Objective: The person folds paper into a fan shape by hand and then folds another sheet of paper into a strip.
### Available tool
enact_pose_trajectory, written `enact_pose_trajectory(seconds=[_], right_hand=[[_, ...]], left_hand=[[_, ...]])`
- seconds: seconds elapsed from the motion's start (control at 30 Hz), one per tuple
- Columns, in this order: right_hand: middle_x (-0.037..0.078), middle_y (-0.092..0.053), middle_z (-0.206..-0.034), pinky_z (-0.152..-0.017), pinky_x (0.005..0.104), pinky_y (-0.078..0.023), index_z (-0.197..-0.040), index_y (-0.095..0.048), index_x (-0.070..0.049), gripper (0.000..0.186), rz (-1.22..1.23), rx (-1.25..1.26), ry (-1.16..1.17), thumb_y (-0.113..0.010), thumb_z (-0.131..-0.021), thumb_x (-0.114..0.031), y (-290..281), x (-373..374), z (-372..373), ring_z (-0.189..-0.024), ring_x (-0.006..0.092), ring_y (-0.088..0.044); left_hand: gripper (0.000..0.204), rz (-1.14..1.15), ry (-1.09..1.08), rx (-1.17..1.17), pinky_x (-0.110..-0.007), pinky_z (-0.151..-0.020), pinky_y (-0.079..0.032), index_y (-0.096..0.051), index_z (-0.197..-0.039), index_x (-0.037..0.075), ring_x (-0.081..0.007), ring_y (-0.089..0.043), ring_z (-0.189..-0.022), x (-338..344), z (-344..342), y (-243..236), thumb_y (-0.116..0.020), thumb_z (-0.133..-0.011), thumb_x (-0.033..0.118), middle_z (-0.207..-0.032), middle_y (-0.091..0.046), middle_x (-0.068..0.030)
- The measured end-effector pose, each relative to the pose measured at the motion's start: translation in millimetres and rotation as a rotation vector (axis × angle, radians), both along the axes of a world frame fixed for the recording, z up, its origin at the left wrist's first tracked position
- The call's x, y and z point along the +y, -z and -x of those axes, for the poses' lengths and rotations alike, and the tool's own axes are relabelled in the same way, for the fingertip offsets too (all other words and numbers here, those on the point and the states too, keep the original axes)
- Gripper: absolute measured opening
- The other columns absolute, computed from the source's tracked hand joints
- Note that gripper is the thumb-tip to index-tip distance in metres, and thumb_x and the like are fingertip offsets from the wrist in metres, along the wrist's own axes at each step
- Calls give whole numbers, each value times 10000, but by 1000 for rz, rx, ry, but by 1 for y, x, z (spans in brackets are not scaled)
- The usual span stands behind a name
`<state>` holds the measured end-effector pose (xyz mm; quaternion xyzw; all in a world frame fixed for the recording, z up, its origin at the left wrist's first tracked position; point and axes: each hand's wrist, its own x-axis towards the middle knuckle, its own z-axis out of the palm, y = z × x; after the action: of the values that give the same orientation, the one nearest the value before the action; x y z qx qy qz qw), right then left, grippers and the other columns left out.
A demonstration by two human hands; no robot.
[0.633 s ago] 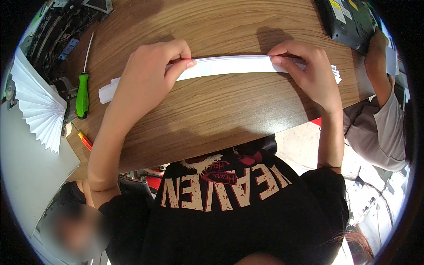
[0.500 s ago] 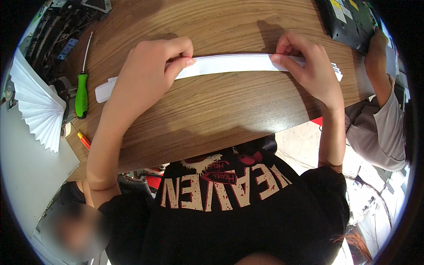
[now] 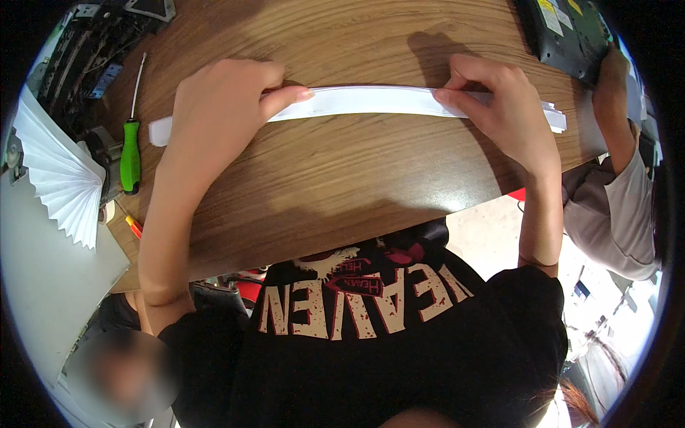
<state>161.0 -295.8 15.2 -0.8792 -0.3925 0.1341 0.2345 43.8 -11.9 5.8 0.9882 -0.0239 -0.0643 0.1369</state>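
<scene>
A long, narrow strip of folded white paper (image 3: 371,100) stretches left to right over the wooden table (image 3: 335,164). Its layered folds show at the right end. My left hand (image 3: 228,107) pinches it left of the middle, with the thumb lying along the top face. On the other side, my right hand (image 3: 496,103) grips the strip between thumb and curled fingers. Both ends of the paper stick out past my hands. Part of the left end is hidden behind my left hand and wrist.
A green-handled screwdriver (image 3: 130,157) lies left of my left hand. Beyond it stand a pleated white paper fan (image 3: 61,175) and dark machine parts (image 3: 68,64). A red-and-yellow tool (image 3: 134,226) rests by the near left edge. At far right, another person's arm (image 3: 612,93) reaches a black device (image 3: 560,43).
My left hand has moved slightly left, and its fingers have shifted along the paper. The strip's left end sits a little higher; its right end pokes out a bit further.
</scene>
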Motion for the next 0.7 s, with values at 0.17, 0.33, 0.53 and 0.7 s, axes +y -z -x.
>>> enact_pose_trajectory(seconds=[0.17, 0.33, 0.53, 0.7], right_hand=[[97, -668, -751, -639, 409, -486, -850, -608, -76, 208, 11, -62, -27, -713, -845, -255, 1, -1, -2, -741, 324, -656], [94, -647, -736, -608, 430, -478, -830, -586, -83, 247, 3, -99, -15, -703, -860, -298, 7, -5, 4, -723, 325, -645], [44, -634, -1133, -773, 448, -478, -918, -638, -135, 185, -5, -383, -18, -696, -864, -303, 17, -16, 18, -1003, 253, -622], [41, -442, -1476, -1101, 519, -288, -1305, -572, -222, 363, 87, -505, -20, -540, -971, -359, 29, -16, 15, -1352, 248, -420]], left_hand=[[487, -21, -64, -5, -443, -568, -404, -575, -672, 49, -359, -547, -611, -1, 3, 2, -660, -852, 493, -619, -541, -153], [550, 26, -65, 29, -439, -543, -394, -546, -634, 45, -353, -532, -590, 2, 0, 3, -665, -833, 544, -575, -500, -149], [448, -196, -96, -109, -451, -700, -427, -596, -821, 101, -310, -589, -729, 3, 9, 7, -720, -779, 530, -774, -607, -84], [655, -166, -174, -400, -602, -1040, -316, -541, -1350, 230, -316, -362, -1369, 37, 23, 37, -709, -801, 545, -1448, -418, -91]])
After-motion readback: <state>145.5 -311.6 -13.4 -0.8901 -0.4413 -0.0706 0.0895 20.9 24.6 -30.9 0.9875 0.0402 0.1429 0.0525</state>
